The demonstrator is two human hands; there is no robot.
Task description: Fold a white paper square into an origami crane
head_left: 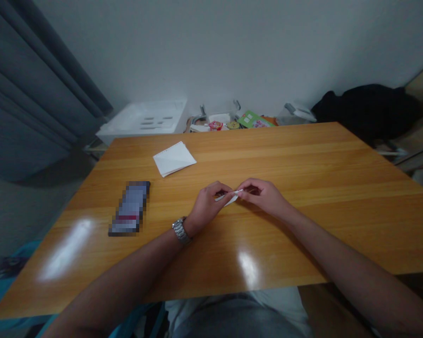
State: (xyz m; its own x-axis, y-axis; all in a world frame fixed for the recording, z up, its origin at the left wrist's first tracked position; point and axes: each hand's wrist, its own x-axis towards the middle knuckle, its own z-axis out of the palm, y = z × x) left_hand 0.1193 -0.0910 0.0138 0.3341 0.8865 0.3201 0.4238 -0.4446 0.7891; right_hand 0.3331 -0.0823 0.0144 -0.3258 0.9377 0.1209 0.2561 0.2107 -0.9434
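Both hands meet over the middle of the wooden table [289, 159], pinching one small piece of folded white paper [231, 199]. My left hand [211, 202], with a metal watch [180, 231] on its wrist, grips the paper's left part between thumb and fingers. At the paper's right end, my right hand [262, 195] holds it in a pinch of thumb and forefinger. The fingers cover much of the paper, so its full shape is hidden. Farther back on the left lies a small stack of white paper sheets [175, 158].
A phone [130, 207], its screen blurred, lies left of my hands. Beyond the far edge stand a white plastic tray [151, 117], a green booklet [254, 120] among small items, and a dark cloth heap [366, 110]. A grey curtain [31, 89] hangs at left.
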